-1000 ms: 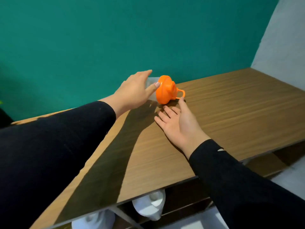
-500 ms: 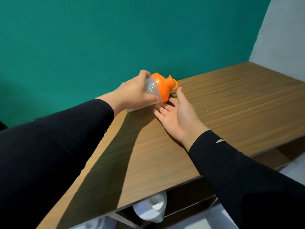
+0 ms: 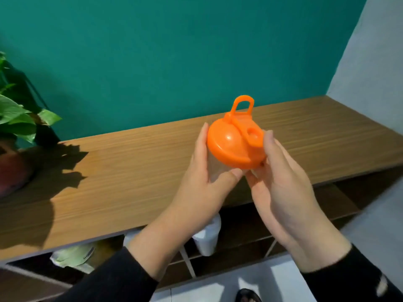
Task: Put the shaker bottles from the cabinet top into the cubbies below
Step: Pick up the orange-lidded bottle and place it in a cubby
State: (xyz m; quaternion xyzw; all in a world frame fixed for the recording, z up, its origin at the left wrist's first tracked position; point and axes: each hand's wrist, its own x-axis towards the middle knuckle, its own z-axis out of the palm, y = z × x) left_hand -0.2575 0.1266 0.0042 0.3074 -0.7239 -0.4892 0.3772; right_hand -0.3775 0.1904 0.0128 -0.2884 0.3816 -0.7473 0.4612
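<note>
Shaker bottle [image 3: 236,144] with orange lid held between both hands above worktop [image 3: 122,171]. Left hand [image 3: 202,188] closed round its body; right hand [image 3: 281,184] cupping opposite side.

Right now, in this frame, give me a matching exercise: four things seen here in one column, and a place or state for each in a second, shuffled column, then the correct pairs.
Things:
1. shaker bottle
2. potted plant
3. white bottle
4. cabinet top

Places or states:
A. stands at the far left on the wood
B. lies in a cubby below, partly hidden by the left hand
C. held in the air between both hands, orange lid toward the camera
D. brown wood grain, running along the teal wall

Pairs: 1-C, 2-A, 3-B, 4-D. The right hand cups the shaker's right side.
</note>
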